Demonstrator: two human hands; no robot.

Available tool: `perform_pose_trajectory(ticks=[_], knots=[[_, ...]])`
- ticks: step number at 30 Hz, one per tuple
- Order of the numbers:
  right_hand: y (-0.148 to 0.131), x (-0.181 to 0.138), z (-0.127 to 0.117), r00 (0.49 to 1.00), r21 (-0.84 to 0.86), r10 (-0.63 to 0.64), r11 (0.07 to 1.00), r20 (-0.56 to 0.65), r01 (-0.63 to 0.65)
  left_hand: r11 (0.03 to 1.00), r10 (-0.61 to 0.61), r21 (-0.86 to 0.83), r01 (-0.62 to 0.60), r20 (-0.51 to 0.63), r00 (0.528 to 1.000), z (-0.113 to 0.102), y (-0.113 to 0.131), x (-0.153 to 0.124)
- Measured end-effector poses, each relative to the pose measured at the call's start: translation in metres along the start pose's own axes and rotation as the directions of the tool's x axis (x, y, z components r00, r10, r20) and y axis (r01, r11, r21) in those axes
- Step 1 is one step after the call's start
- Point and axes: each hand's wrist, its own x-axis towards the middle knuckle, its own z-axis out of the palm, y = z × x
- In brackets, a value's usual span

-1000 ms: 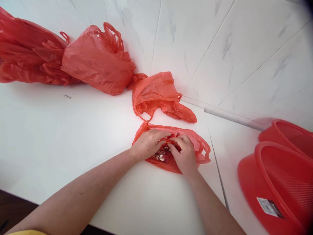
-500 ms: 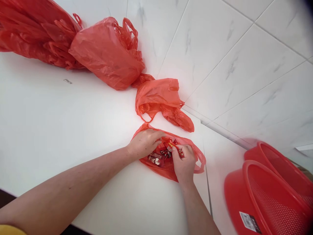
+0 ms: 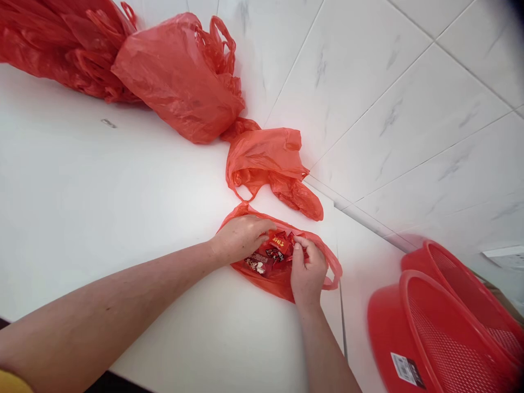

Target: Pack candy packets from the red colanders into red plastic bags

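Note:
A red plastic bag (image 3: 266, 283) lies spread on the white table with its mouth gaping. Inside it are several wrapped sweets (image 3: 258, 266), among them a red packet with yellow lettering (image 3: 279, 242) and a dark shiny one (image 3: 274, 255). My left hand (image 3: 243, 236) rests over the bag's left side, fingers curled at its upper rim, fingertips partly hidden. On the right side of the opening, my right hand (image 3: 310, 268) has thumb and forefinger pinched together above the sweets. Whatever lies between those fingertips is too small to make out.
Beyond the bag lies another crumpled red plastic bag (image 3: 266, 150). Fuller red bags (image 3: 176, 76) lean along the tiled wall (image 3: 347, 82) at upper left. Two red perforated baskets (image 3: 387, 327) stand at right. A small clear scrap (image 3: 108, 123) is on the table (image 3: 102, 191).
The red packet with yellow lettering, under my right fingers before, now lies uncovered among the sweets. My right fingertips have shifted slightly up. My left hand has hardly moved.

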Motion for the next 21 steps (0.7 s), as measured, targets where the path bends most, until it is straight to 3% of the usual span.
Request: perform_pose_trajectory(ticks=[5,11,21], knots=[[-0.0018,-0.0022,0.0013,0.999,0.052,0.028,0.998,-0.018,-0.027,1.0,-0.006,0.005,0.006,0.006,1.0,-0.0004,-0.0007,0.0006],[-0.0016,-0.0047,0.0039,0.988,0.043,0.149,0.988,-0.041,-0.148,0.999,-0.012,0.03,0.012,-0.007,1.0,0.0005,-0.002,0.0003],[-0.0027,-0.003,0.002,0.986,0.027,0.161,0.987,-0.047,-0.16,1.0,0.005,0.015,-0.005,-0.003,1.0,-0.0005,-0.0014,0.0001]])
